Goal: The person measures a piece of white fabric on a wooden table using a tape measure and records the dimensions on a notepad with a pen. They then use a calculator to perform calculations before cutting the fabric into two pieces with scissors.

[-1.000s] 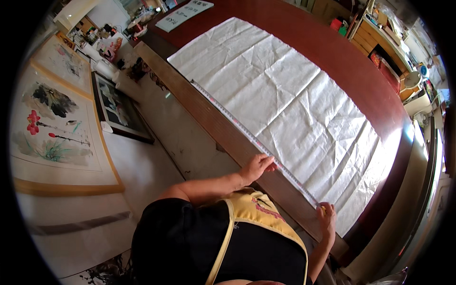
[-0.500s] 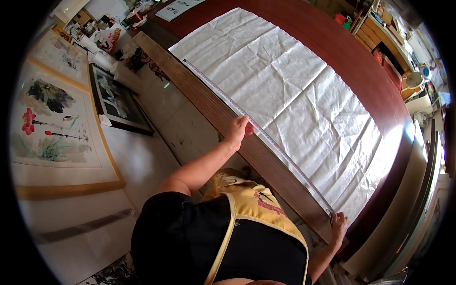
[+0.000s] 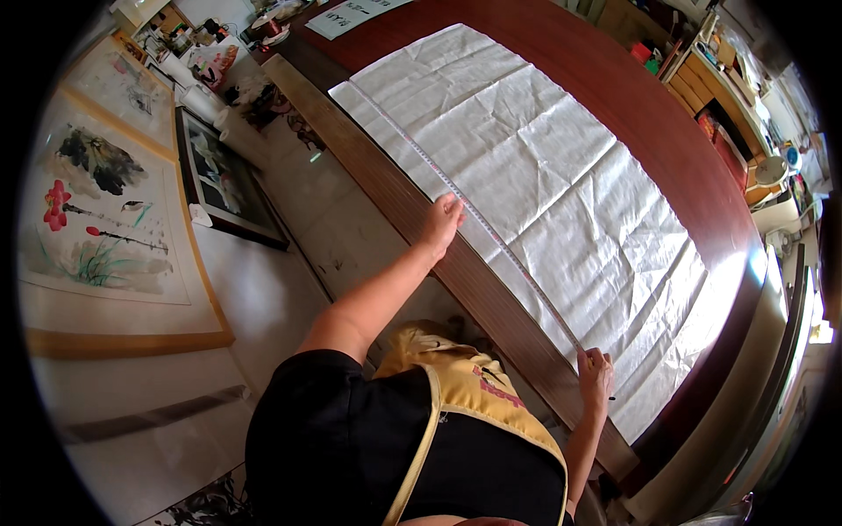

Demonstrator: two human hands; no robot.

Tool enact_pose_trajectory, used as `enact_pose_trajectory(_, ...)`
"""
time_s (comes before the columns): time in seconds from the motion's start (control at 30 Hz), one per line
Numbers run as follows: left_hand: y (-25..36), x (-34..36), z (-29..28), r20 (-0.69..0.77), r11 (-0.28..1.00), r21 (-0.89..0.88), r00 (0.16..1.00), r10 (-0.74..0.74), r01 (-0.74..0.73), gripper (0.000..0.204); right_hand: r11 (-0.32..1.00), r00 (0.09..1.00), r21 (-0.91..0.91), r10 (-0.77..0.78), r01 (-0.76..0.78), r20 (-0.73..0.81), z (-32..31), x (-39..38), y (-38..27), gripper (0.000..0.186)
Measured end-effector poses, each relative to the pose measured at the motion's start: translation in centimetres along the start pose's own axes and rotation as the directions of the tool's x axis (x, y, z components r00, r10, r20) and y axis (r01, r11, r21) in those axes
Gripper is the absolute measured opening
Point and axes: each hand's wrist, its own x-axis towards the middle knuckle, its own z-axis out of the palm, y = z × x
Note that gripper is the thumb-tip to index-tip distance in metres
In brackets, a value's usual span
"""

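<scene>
A large creased white sheet, paper or cloth, lies on the dark red table. Along its near edge runs a narrow, pale tape measure, stretched taut from the far left corner toward me. My left hand is closed at the middle of the tape, its thumb and fingers pinched against it by the sheet's edge. At the tape's near end my right hand is closed over the sheet, gripping the tape; its fingers mostly hide the case. A small dark bit sticks out beside that hand.
A brown slatted board runs along the table's near side. Framed flower paintings lean at the left. Printed sheets lie on the table's far left. Long rolls and panels stand at the right, near a cluttered wooden cabinet.
My right hand has moved up and left, inward over the sheet, with its end of the tape. The tape now lies further in on the sheet. My left hand has shifted slightly upward.
</scene>
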Motion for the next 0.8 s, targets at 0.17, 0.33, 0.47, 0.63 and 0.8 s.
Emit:
enact_pose_trajectory(0.17,-2.8,-1.1,0.0,0.095,0.91,0.361,0.979,0.182,-0.204,0.059,0.999,0.999,-0.044,-0.031,0.032,0.012,1.1,1.3,-1.2,0.029)
enact_pose_trajectory(0.33,-2.5,-4.0,0.5,0.387,0.421,0.632,0.735,0.557,-0.651,0.058,0.999,0.999,-0.038,-0.036,0.036,0.024,1.5,1.8,-2.1,0.03)
enact_pose_trajectory(0.47,-2.4,-6.2,0.9,0.511,0.229,0.677,0.67,0.539,-0.7,0.062,0.999,0.999,-0.023,-0.045,0.046,0.027,2.4,2.3,-2.8,0.03)
enact_pose_trajectory(0.63,-3.2,-6.8,0.8,0.553,0.109,0.718,0.657,0.512,-0.688,0.07,0.998,0.998,-0.021,-0.053,0.054,0.047,2.8,2.5,-3.7,0.031)
enact_pose_trajectory(0.8,-3.2,-7.2,1.8,0.539,0.071,0.76,0.688,0.486,-0.645,0.075,0.998,0.996,-0.003,-0.056,0.057,0.071,2.6,2.7,-4.1,0.033)
